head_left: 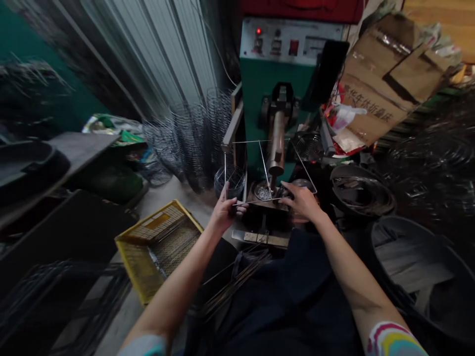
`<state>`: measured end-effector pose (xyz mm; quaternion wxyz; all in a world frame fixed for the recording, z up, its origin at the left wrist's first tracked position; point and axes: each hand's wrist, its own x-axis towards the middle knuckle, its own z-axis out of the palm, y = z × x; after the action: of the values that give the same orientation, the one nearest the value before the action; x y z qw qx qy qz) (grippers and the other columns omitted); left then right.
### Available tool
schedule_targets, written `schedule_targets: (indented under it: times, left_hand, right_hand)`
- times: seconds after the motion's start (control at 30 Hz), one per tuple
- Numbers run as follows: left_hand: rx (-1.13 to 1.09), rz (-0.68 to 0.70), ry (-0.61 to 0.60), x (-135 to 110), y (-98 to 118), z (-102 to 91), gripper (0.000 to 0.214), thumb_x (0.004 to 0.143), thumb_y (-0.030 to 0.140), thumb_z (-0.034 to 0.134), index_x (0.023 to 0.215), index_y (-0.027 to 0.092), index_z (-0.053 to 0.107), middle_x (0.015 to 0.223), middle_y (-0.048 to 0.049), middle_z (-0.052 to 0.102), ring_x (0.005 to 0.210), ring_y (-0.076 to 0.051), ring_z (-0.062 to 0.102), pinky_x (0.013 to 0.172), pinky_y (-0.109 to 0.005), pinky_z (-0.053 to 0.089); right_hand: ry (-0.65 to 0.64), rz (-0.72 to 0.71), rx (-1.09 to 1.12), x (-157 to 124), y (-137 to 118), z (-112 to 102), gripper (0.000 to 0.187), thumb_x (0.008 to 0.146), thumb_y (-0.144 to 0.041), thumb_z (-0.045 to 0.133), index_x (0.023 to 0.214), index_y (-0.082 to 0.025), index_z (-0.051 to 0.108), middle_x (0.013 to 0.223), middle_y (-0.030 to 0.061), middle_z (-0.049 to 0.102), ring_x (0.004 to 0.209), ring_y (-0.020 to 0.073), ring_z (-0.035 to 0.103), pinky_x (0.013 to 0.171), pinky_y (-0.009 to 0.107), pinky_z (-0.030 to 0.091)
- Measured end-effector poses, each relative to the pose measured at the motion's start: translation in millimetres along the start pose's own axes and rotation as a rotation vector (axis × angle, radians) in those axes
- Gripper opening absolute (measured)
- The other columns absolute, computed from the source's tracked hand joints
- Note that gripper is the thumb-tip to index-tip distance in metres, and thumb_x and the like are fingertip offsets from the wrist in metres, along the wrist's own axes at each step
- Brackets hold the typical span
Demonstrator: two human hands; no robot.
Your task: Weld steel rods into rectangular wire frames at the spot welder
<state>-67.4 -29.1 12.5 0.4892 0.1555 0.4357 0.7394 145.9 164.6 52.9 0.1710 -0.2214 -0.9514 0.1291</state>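
Note:
My left hand (225,211) is closed on the near left corner of a thin wire frame (265,143), a rectangle of metal rods held out in front of me. My right hand (302,200) grips the frame's near rod toward the right, fingers curled round it. The frame sits under the copper-coloured head (276,148) of a green machine (276,79) with a white control panel. A small dish of tiny metal pieces (262,192) rests just beyond my hands. A bundle of straight wire rods (237,282) lies across my lap.
A yellow plastic crate (158,247) with wire mesh inside stands at lower left. Stacks of finished wire racks (193,136) lean behind it. Cardboard (386,74) and clutter fill the upper right; dark round tubs (419,262) sit to my right. A dark bench (55,163) runs along the left.

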Motion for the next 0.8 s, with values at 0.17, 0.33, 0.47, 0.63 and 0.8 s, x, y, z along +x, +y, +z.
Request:
schedule_targets:
  times: [0.17, 0.33, 0.47, 0.63, 0.8]
  left_hand:
    - [-0.017, 0.010, 0.003, 11, 5, 1.9, 0.095, 0.081, 0.010, 0.058, 0.154, 0.031, 0.000, 0.072, -0.0056, 0.071, 0.054, -0.017, 0.066, 0.047, -0.021, 0.046]
    - [-0.039, 0.030, -0.007, 16, 5, 5.3, 0.096, 0.081, 0.011, 0.059, 0.154, 0.029, -0.002, 0.072, -0.0054, 0.071, 0.053, -0.017, 0.066, 0.046, -0.020, 0.045]
    - [-0.065, 0.026, 0.002, 22, 5, 2.5, 0.096, 0.081, 0.011, 0.060, 0.154, 0.030, 0.000, 0.072, -0.0049, 0.070, 0.054, -0.017, 0.067, 0.045, -0.020, 0.045]
    - [-0.072, 0.040, -0.015, 25, 5, -2.0, 0.096, 0.082, 0.011, 0.060, 0.154, 0.032, 0.000, 0.071, -0.0041, 0.070, 0.053, -0.017, 0.067, 0.045, -0.019, 0.044]
    - [-0.043, 0.043, -0.011, 25, 5, -5.1, 0.096, 0.082, 0.012, 0.061, 0.154, 0.031, 0.001, 0.074, -0.0042, 0.071, 0.053, -0.017, 0.067, 0.045, -0.020, 0.047]
  right_hand:
    - [0.055, -0.024, 0.041, 16, 16, 5, 0.062, 0.082, -0.041, 0.072, 0.136, -0.018, 0.052, 0.108, 0.0105, 0.073, 0.095, 0.0259, 0.069, 0.084, 0.035, 0.052]
    - [0.092, -0.054, 0.012, 22, 21, 5, 0.063, 0.081, -0.043, 0.072, 0.134, -0.015, 0.054, 0.106, 0.0131, 0.072, 0.093, 0.0270, 0.069, 0.082, 0.035, 0.051]
    - [0.077, -0.030, -0.017, 25, 17, 1, 0.062, 0.082, -0.043, 0.071, 0.134, -0.015, 0.054, 0.104, 0.0136, 0.072, 0.092, 0.0275, 0.068, 0.079, 0.034, 0.050]
    - [0.075, -0.051, 0.012, 27, 13, 0, 0.060, 0.083, -0.041, 0.070, 0.134, -0.015, 0.053, 0.102, 0.0131, 0.072, 0.090, 0.0262, 0.068, 0.078, 0.032, 0.049]
    - [0.081, -0.024, 0.053, 26, 15, 8, 0.063, 0.082, -0.046, 0.070, 0.135, -0.018, 0.052, 0.099, 0.0103, 0.072, 0.086, 0.0237, 0.067, 0.077, 0.031, 0.048]
